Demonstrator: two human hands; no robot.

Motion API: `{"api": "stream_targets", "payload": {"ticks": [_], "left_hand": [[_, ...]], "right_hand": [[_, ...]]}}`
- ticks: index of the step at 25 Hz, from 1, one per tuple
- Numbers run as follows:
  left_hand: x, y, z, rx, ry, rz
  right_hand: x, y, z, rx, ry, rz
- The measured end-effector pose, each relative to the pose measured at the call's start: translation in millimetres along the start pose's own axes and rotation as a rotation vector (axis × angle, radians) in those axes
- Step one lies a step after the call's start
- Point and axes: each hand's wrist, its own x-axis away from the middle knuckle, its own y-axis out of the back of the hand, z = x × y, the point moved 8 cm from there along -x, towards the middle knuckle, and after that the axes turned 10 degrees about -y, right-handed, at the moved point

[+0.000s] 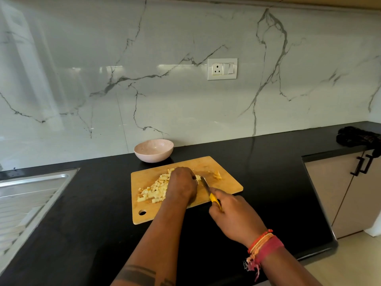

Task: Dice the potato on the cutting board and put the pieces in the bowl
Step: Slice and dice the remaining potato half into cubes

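A wooden cutting board [226, 182] lies on the black counter. A heap of pale diced potato pieces [153, 189] covers its left half. My left hand [181, 185] presses down on an uncut bit of potato [198, 177] mid-board, mostly hidden under the fingers. My right hand [233, 217] grips a yellow-handled knife [214, 198], its blade [204, 182] resting right beside the left fingers. A small scrap of potato [217, 174] lies at the board's far right. The pink bowl [153, 150] stands behind the board against the wall, and looks empty.
A steel sink drainboard [31, 199] is set into the counter at left. A dark cloth [358, 138] lies on the counter at far right above a cabinet door with a black handle [362, 165]. A wall socket [222, 69] sits on the marble backsplash.
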Motion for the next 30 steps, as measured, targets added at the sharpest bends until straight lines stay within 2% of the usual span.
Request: {"api": "stream_targets", "payload": {"ticks": [3,6,12,17,20,24,28,30], "left_hand": [[0.0,3.1,-1.9,0.018,-0.012,-0.013],[-0.4,13.6,-0.7,0.092,-0.01,-0.124],[1.4,33.2,12.4,0.267,0.015,-0.336],[4.8,36.4,17.4,0.295,0.031,-0.36],[4.4,33.8,17.0,0.306,0.039,-0.333],[6.7,30.3,12.8,0.316,0.048,-0.302],[6.6,30.0,13.8,0.324,0.048,-0.294],[6.6,30.0,16.5,0.329,0.053,-0.297]], "right_hand": [[-16.5,2.9,-0.2,0.016,-0.046,-0.039],[-31.0,-1.3,4.6,0.065,-0.075,-0.024],[-36.9,-32.0,44.0,0.083,0.05,0.006],[-37.9,-29.3,50.6,0.028,0.053,-0.069],[-34.8,-14.1,24.7,0.054,-0.044,-0.146],[-32.1,-9.2,-0.1,0.119,-0.169,-0.143],[-31.7,-28.1,36.4,0.181,0.011,-0.04],[-35.8,-32.8,49.2,0.135,0.071,-0.027]]}}
